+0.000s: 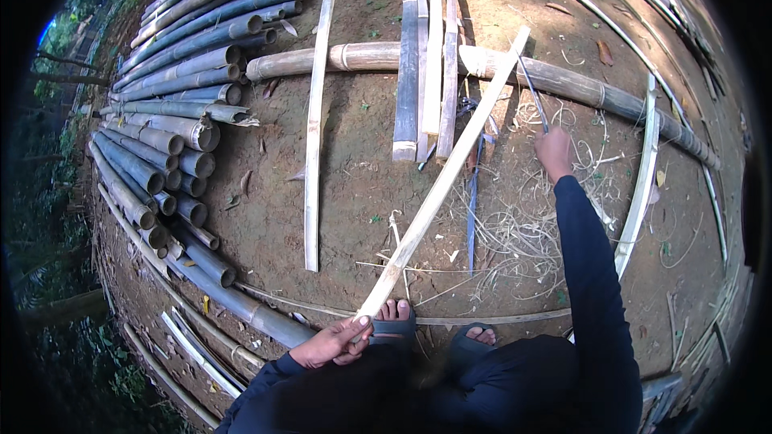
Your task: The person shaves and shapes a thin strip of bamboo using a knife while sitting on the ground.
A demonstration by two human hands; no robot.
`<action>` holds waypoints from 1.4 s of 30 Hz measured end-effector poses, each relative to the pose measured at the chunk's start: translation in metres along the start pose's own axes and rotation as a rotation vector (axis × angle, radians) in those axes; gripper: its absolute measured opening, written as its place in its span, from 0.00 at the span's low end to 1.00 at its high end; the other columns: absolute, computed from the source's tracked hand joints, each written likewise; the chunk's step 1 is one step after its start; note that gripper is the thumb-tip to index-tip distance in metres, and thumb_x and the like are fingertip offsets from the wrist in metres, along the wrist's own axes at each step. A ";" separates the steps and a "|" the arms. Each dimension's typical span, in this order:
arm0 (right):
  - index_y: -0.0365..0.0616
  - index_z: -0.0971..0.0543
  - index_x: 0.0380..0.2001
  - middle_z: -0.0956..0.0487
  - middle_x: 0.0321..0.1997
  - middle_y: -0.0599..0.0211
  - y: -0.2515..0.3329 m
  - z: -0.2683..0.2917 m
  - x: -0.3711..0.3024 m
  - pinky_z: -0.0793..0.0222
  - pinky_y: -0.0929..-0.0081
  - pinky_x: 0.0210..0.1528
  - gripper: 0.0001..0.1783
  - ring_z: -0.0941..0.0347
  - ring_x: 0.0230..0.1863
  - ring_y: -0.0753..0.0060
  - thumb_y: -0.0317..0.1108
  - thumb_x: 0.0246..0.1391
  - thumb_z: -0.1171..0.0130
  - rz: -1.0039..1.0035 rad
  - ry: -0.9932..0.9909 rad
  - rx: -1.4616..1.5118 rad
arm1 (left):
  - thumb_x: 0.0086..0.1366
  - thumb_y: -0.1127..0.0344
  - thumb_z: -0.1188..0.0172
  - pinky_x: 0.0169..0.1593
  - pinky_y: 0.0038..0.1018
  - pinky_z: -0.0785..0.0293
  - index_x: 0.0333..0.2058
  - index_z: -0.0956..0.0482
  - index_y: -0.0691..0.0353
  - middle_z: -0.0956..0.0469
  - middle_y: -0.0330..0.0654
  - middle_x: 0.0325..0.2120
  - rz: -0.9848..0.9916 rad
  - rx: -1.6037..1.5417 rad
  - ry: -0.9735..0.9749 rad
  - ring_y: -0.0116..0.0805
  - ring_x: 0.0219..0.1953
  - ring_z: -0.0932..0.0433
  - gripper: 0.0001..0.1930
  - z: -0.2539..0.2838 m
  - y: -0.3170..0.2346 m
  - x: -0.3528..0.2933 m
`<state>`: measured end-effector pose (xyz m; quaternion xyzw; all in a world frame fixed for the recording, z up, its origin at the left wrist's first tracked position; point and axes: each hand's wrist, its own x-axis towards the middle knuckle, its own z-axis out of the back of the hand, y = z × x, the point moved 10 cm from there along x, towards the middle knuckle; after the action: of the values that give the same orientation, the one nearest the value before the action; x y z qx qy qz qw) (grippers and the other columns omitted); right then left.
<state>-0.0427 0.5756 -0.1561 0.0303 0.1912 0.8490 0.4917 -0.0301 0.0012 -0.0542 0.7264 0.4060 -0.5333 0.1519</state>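
Bare dirt yard, shavings and bamboo everywhere. Nearest — sandalled feet at the bottom. Left hand is closed round the near end of a long pale strip, just beside the toes; the strip runs up and away to the right, its far end lying across a thick pole set crosswise on the ground. Right hand, arm stretched out, is closed on a knife whose thin blade points up toward the strip's far part — whether the blade touches the strip I cannot tell.

To do this well, as I judge it: keep the left grip firm and low so the strip does not twist, let the pole carry the far end, and draw the blade along the grain away from the body and feet.

Further out — a loose strip lying straight, four flat slats across the pole, a curved strip at right. Farthest left, a stack of poles, cut ends showing.
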 end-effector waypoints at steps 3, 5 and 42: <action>0.34 0.20 0.35 0.21 0.25 0.41 -0.012 -0.016 -0.065 0.27 0.51 0.37 0.13 0.22 0.32 0.39 0.36 0.55 0.42 0.091 -0.044 0.140 | 0.75 0.47 0.57 0.16 0.18 0.49 0.35 0.32 0.57 0.38 0.30 0.17 -0.097 0.072 -0.054 0.19 0.14 0.43 0.19 0.006 -0.002 0.025; 0.33 0.21 0.36 0.22 0.23 0.42 -0.038 -0.026 -0.113 0.29 0.51 0.35 0.13 0.22 0.30 0.39 0.35 0.54 0.43 0.038 -0.105 0.183 | 0.76 0.46 0.58 0.16 0.18 0.48 0.36 0.31 0.58 0.38 0.30 0.17 -0.187 0.178 -0.056 0.19 0.12 0.44 0.20 0.002 -0.023 0.030; 0.23 0.26 0.38 0.24 0.33 0.48 0.255 0.276 -0.430 0.29 0.67 0.32 0.26 0.27 0.31 0.58 0.44 0.61 0.44 0.677 1.040 2.504 | 0.74 0.44 0.59 0.30 0.31 0.31 0.32 0.24 0.64 0.28 0.38 0.18 -0.581 0.375 -0.453 0.30 0.23 0.29 0.28 0.002 -0.019 0.111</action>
<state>0.0354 0.1799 0.2487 0.1735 0.9553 0.1062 -0.2146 -0.0343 0.0592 -0.1510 0.4609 0.4463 -0.7651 -0.0543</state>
